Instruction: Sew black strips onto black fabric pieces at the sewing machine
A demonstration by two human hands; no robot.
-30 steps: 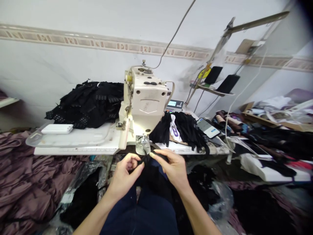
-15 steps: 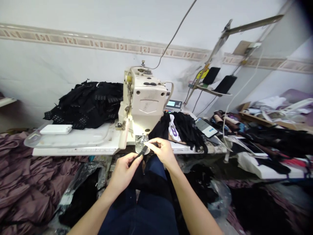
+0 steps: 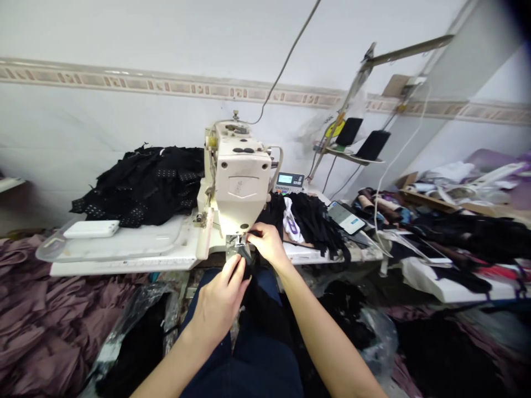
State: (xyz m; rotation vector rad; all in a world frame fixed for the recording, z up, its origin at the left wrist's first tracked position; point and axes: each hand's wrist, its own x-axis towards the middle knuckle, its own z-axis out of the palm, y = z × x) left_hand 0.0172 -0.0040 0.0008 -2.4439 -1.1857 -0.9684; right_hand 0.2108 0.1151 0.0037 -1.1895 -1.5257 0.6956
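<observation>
A cream industrial sewing machine head [image 3: 243, 182] stands on the white table [image 3: 124, 266] straight ahead. Below it, a narrow black fabric strip [image 3: 245, 261] runs up to the metal presser foot [image 3: 234, 247]. My left hand [image 3: 219, 301] is shut on the strip just below the foot. My right hand [image 3: 265, 246] pinches at the foot's right side, and its fingertips seem to hold the strip's upper end. The needle area is hidden behind my fingers. More black fabric [image 3: 265, 315] lies over my lap.
A heap of black fabric with dotted bands [image 3: 141, 188] lies left of the machine, and black strips with a white label [image 3: 311, 226] lie right of it. A phone [image 3: 346, 217] rests on the table. Plastic bags and mauve cloth [image 3: 41, 331] crowd the floor.
Both hands have come closer together at the presser foot. My right hand has moved left, and the black strip now lies against the foot. The view has tilted slightly.
</observation>
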